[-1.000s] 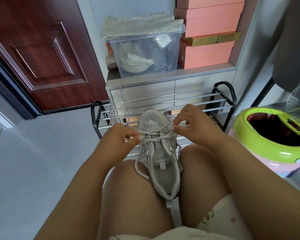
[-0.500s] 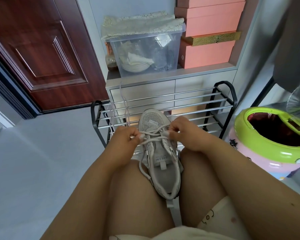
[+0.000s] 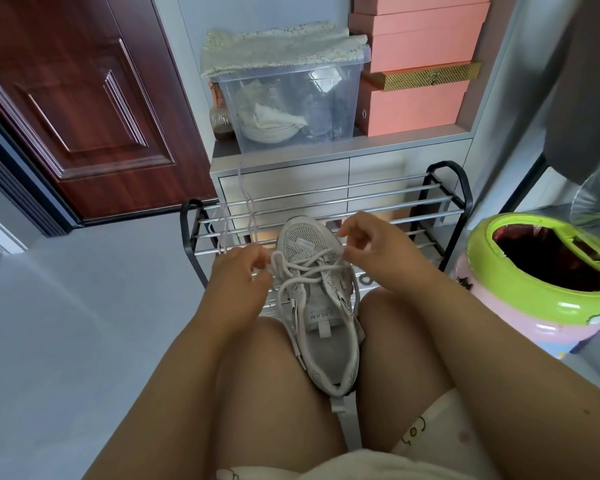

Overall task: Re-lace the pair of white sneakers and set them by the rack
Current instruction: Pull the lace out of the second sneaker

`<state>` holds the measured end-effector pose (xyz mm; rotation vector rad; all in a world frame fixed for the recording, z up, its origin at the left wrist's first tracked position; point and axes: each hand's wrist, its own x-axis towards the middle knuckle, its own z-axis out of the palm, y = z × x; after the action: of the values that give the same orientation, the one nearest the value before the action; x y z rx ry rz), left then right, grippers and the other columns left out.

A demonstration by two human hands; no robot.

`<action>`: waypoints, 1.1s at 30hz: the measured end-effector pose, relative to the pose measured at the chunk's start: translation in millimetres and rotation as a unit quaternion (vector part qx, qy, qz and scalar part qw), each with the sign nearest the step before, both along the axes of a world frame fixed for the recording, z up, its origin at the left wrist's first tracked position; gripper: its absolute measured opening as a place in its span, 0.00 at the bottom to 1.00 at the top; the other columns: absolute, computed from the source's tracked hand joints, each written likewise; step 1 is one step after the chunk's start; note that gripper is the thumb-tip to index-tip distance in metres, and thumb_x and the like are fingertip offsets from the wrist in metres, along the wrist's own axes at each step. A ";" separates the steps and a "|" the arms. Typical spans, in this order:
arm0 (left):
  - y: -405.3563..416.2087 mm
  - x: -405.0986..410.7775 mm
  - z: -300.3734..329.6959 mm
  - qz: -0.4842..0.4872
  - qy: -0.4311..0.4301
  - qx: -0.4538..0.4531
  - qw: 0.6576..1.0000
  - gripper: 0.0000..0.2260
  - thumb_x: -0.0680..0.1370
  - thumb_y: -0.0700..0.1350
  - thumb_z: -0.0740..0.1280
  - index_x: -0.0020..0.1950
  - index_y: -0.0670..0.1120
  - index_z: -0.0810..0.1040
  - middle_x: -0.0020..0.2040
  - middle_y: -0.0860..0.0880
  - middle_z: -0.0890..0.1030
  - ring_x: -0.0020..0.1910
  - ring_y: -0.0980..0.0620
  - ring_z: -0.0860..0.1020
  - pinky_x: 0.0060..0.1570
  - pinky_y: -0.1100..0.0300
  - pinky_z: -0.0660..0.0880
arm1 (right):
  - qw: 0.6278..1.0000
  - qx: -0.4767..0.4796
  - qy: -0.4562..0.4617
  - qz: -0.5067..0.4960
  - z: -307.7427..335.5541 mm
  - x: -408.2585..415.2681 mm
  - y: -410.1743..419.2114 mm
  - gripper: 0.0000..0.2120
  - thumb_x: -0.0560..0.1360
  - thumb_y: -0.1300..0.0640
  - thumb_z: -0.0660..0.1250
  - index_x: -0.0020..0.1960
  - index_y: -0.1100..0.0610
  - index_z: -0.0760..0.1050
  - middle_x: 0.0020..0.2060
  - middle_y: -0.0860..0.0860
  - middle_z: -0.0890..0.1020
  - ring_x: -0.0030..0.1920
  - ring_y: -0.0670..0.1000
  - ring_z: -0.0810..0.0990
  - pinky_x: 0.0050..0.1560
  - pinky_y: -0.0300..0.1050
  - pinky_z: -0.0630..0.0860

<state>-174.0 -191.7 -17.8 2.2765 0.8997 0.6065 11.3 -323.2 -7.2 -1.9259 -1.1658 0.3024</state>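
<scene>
A white mesh sneaker with sparkly side trim (image 3: pixel 317 306) sits wedged between the person's bare knees, toe pointing away toward a low black-framed shoe rack with silver metal bars (image 3: pixel 329 206). Its toe lies just in front of the rack's lower bars. A white cord lace (image 3: pixel 305 268) crosses the upper eyelets and stretches out to both sides. The left hand (image 3: pixel 238 275) pinches a loop of the lace between thumb and curled fingers at the sneaker's left edge. The right hand (image 3: pixel 371 244) pinches the other end of the lace at the right of the toe, with its remaining fingers lifted and bent. A second loose white lace (image 3: pixel 246 199) hangs over the rack's left end. Behind the rack, a clear plastic storage bin (image 3: pixel 291 105) stands on a pale grey drawer unit (image 3: pixel 284 178), beside stacked salmon-pink boxes (image 3: pixel 416 64). A round lime-green and pink bin (image 3: pixel 534 282) stands at the right.
</scene>
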 end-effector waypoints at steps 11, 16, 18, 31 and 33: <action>-18.1 10.4 0.8 0.010 0.027 -0.027 0.999 0.12 0.77 0.54 0.67 0.40 0.48 0.74 0.32 0.53 0.76 0.29 0.61 0.73 0.31 0.66 0.66 | 0.986 -0.150 -0.041 0.062 -4.0 -13.4 5.3 0.15 0.76 0.45 0.65 0.40 0.56 0.74 0.38 0.53 0.81 0.38 0.49 0.76 0.40 0.44 0.70; -13.1 6.4 4.0 0.046 -0.053 -0.107 0.992 0.05 0.76 0.48 0.69 0.43 0.48 0.78 0.34 0.52 0.81 0.31 0.60 0.77 0.35 0.61 0.69 | 0.997 -0.063 0.030 0.024 -4.5 -9.4 4.5 0.14 0.76 0.49 0.67 0.34 0.52 0.70 0.30 0.46 0.73 0.31 0.44 0.69 0.35 0.41 0.66; -11.0 4.9 8.2 0.062 -0.072 -0.126 0.988 0.07 0.76 0.50 0.69 0.43 0.48 0.78 0.35 0.52 0.82 0.32 0.60 0.78 0.38 0.59 0.73 | 0.999 -0.048 0.023 0.000 -3.2 -8.9 4.4 0.14 0.76 0.50 0.67 0.33 0.50 0.70 0.29 0.44 0.72 0.30 0.43 0.68 0.32 0.37 0.64; -13.3 -0.8 13.9 0.119 -0.227 -0.140 0.956 0.05 0.77 0.40 0.66 0.46 0.49 0.80 0.36 0.51 0.83 0.34 0.63 0.79 0.36 0.70 0.72 | 0.991 0.032 0.048 -0.125 0.8 0.5 2.4 0.11 0.78 0.56 0.64 0.37 0.56 0.73 0.29 0.48 0.71 0.33 0.51 0.72 0.37 0.38 0.73; -6.6 -8.3 20.6 0.176 -0.295 -0.148 0.927 0.07 0.78 0.39 0.65 0.46 0.51 0.79 0.37 0.51 0.82 0.36 0.60 0.79 0.37 0.69 0.72 | 0.975 0.090 0.071 -0.190 6.0 9.0 -2.5 0.12 0.78 0.56 0.63 0.41 0.63 0.74 0.30 0.51 0.72 0.32 0.50 0.70 0.29 0.30 0.66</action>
<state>-182.2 -198.3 2.8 1.5319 1.0050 1.1510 20.2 -325.7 -1.1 -1.8849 -0.6867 0.1192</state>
